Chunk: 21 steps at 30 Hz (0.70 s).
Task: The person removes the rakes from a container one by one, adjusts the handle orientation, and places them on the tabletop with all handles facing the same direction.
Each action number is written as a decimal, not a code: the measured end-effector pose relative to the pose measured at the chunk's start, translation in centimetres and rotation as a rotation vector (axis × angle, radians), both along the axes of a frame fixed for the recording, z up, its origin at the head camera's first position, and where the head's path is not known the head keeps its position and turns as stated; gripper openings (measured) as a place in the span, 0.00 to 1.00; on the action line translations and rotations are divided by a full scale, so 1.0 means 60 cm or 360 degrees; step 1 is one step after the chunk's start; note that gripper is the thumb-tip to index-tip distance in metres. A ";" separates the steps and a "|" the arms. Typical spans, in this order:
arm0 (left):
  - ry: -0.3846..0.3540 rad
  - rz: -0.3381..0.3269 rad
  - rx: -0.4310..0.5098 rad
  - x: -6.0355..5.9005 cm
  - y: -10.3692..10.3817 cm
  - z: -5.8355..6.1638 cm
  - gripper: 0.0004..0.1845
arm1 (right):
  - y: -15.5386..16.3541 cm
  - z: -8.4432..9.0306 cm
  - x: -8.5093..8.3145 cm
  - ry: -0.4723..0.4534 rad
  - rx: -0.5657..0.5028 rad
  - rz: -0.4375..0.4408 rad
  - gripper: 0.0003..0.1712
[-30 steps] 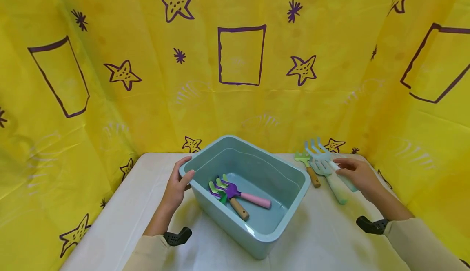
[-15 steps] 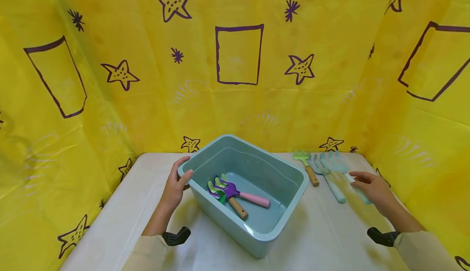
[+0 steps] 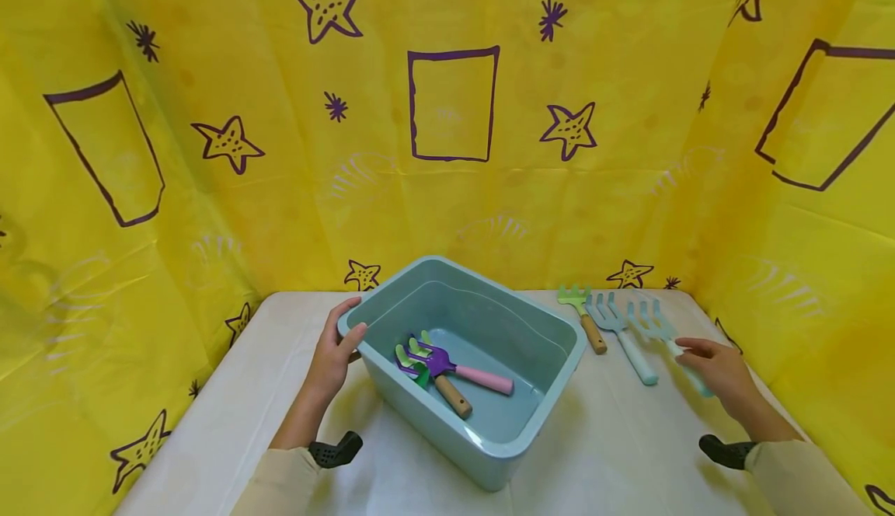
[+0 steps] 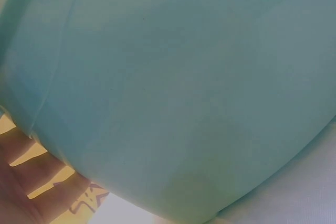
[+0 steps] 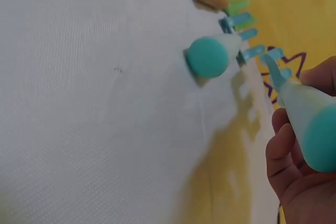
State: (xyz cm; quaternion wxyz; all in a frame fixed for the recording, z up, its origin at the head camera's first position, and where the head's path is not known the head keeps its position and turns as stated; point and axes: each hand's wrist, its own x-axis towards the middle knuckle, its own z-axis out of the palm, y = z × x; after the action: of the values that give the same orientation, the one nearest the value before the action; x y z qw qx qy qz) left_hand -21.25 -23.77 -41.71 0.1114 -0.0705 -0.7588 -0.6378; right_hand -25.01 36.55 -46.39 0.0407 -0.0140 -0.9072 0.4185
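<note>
A grey-blue plastic bin (image 3: 489, 446) stands on the table. My left hand (image 3: 337, 357) grips its left corner, thumb over the rim and fingers outside; the left wrist view shows these fingers (image 4: 39, 171) against the bin wall (image 4: 173, 87). Inside lie a purple hand rake with a pink handle (image 3: 484, 379), a wooden handle (image 3: 454, 397) and green tines, partly overlapping. My right hand (image 3: 720, 372) pinches the pale handle of a light blue hand rake (image 3: 650, 322). In the right wrist view this handle's teal end (image 5: 321, 142) faces the camera, and its shadow falls on the table.
Left of the held rake lie a second light blue hand rake (image 3: 632, 351) and a small green rake with a wooden handle (image 3: 593, 333). Yellow patterned cloth (image 3: 454, 213) closes off the back and both sides of the white table (image 3: 601, 454).
My right hand has moved right and lower with the light blue hand rake, away from the second one, which it earlier overlapped. The left hand and bin keep their place.
</note>
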 end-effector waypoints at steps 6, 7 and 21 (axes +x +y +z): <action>-0.0009 0.0011 -0.0003 0.001 -0.001 -0.004 0.27 | 0.008 -0.019 -0.010 -0.0044 -0.0032 -0.0066 0.30; -0.0010 0.0014 -0.0007 0.001 -0.002 -0.005 0.27 | 0.008 -0.022 -0.012 -0.0048 -0.0034 -0.0078 0.29; 0.0024 0.0028 -0.0033 -0.007 -0.003 -0.006 0.26 | 0.025 -0.057 -0.031 -0.0031 0.0088 -0.0101 0.25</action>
State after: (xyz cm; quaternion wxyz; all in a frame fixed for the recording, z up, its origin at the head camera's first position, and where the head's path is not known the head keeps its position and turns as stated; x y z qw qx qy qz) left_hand -21.69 -23.96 -42.07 0.1220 -0.0697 -0.7651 -0.6284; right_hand -26.89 38.08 -49.84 0.0456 -0.0456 -0.9178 0.3917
